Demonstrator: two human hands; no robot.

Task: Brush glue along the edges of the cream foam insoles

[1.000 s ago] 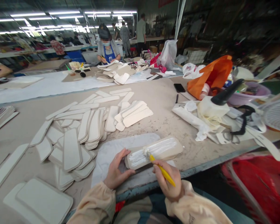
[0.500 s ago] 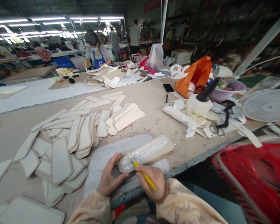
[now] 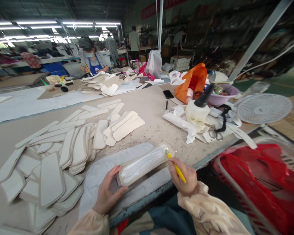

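Note:
My right hand (image 3: 185,176) grips a yellow-handled brush (image 3: 177,166). Its tip touches the far right end of a long, round-cornered pale panel (image 3: 142,166), whose top is coated with a wet, streaky white layer. Other panels lie stacked beneath it, resting on a white sheet (image 3: 95,176) by the table edge. My left hand (image 3: 109,192) holds the near left end of that stack, thumb on the lower corner and forefinger on the upper one. To the left, a large heap of similar panels (image 3: 52,179) is spread out, and a smaller fanned group (image 3: 127,125) lies farther back.
Right of the stack are a white bottle with a black nozzle (image 3: 197,111), an orange bag (image 3: 192,83), a phone (image 3: 168,94) and a white fan (image 3: 263,108). A basket with red plastic (image 3: 254,176) stands below the table edge. Across the table, a person (image 3: 93,62) works with a brush.
My right hand has moved the brush from the panel's left end to its far right end. White coating now streaks the whole length. The view has swung slightly right.

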